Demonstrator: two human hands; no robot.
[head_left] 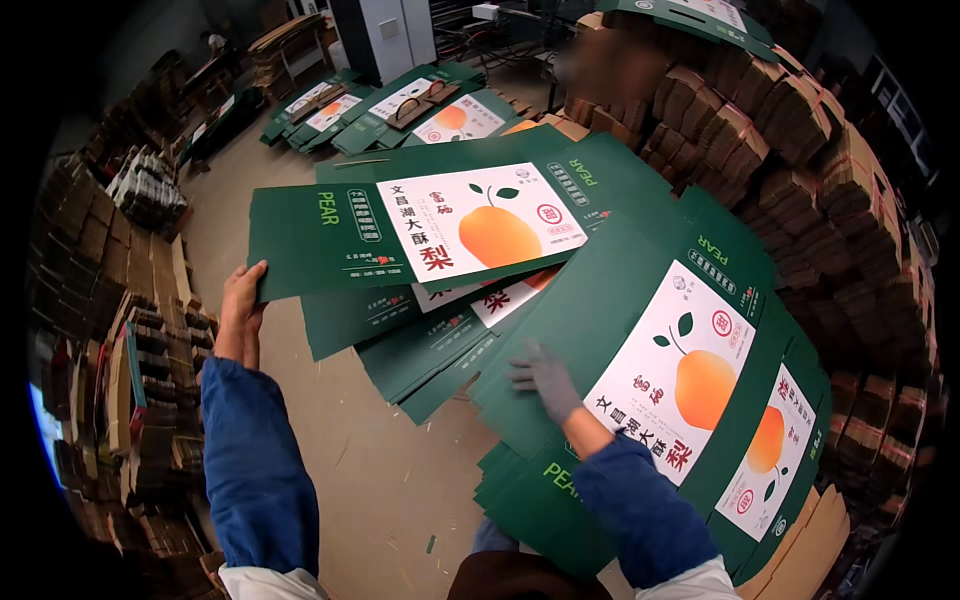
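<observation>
Left hand [240, 305] pinching left end of flat green carton sheet [420, 225], long axis running rightward. Gloved right hand [545, 378], fingers spread flat, holding nothing, resting on stack [640, 350] below-right of sheet.

held carton [400, 235]: flat green box blank, white label with orange pear, lifted at centre
near stack [640, 370]: same green blanks, floor's right side
far blanks [400, 105]: floor's far edge

Both forearms come in from the near edge in blue sleeves. The left hand [241, 300] is bare, stretched far forward on the left, fingers extended upward with the thumb set apart, pinching. The right hand [545, 378] wears a grey glove and lies flat, palm down, fingers spread leftward.
</observation>
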